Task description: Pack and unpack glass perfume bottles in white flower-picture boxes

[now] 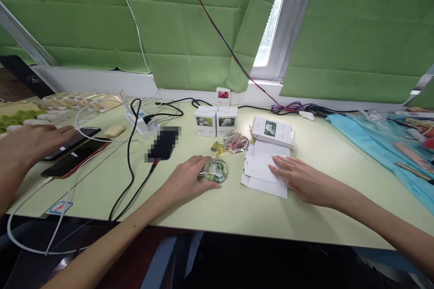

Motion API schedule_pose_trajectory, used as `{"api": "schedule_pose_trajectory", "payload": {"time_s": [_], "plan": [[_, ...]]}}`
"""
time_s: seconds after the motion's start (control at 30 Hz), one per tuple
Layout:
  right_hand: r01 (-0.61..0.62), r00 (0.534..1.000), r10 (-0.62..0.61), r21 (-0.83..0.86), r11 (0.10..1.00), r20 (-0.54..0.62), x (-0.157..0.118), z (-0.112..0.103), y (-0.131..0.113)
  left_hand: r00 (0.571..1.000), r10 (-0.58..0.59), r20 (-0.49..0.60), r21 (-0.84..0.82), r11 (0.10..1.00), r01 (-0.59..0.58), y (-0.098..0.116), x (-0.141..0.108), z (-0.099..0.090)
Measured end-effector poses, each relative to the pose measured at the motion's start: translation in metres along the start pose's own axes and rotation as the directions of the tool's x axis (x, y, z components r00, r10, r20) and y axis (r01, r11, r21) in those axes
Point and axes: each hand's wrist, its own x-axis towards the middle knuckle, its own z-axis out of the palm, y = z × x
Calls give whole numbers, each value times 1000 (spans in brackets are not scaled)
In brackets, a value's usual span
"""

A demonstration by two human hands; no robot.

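Observation:
My left hand is closed round the near side of a round, clear glass bottle with a green and white flower picture; it lies on the table, and part of its neck is hidden by my fingers. Stretched out flat, my right hand rests on a flattened white carton. Just behind that carton lies a white box with a white flower picture and one end flap open. Beyond the bottle are small gold caps and glass bottles with pink flowers inside.
White boxes stand at the back. A phone and black cable lie to my left. Farther left, another person's hand is over more phones, near a power strip. Blue plastic sheeting covers the right side.

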Motion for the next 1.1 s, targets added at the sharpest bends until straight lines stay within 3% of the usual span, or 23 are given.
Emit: {"api": "schedule_pose_trajectory", "payload": {"time_s": [0.13,0.27,0.37,0.5,0.73,1.1], "plan": [[-114,993,115,65,991,-24,27,-31,-20,1000,24,20,-48,999,-23,7,10,6],[-148,967,153,39,988,-203,67,-47,-58,993,85,79,-145,987,-72,-3,11,4],[4,960,24,99,995,-279,99,-41,-83,992,95,77,-177,981,-80,-11,8,-1],[120,948,-78,118,986,-308,128,-14,-97,985,166,45,-167,974,-156,-13,4,-2],[118,915,-62,118,986,-398,130,24,-100,954,300,13,-161,942,-294,-10,7,10],[79,930,0,200,976,-368,126,21,-98,928,372,26,-53,928,-370,-18,9,10]]}}
